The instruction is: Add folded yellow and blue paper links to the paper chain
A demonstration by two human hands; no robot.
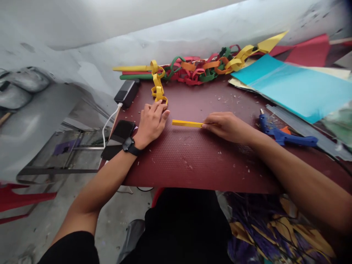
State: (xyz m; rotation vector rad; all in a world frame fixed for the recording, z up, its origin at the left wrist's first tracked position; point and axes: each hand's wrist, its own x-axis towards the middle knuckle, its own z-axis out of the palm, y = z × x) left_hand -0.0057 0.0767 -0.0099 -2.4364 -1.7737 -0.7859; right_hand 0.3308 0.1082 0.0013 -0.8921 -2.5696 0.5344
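My right hand (224,126) pinches one end of a yellow paper strip (187,124), which points left just above the dark red tabletop (178,157). At the near end of a yellow paper chain (157,81), my left hand (152,119) touches the last loop with its fingertips. Its fingers are stretched out and the thumb stands apart. The yellow links run back to a heap of red, green and orange paper loops (192,71) along the wall.
A blue glue gun (283,135) lies right of my right forearm, below turquoise sheets (297,84). At the table's left edge are a black power bank (127,92) with a white cable (106,124) and a phone (123,131). Paper scraps dot the surface.
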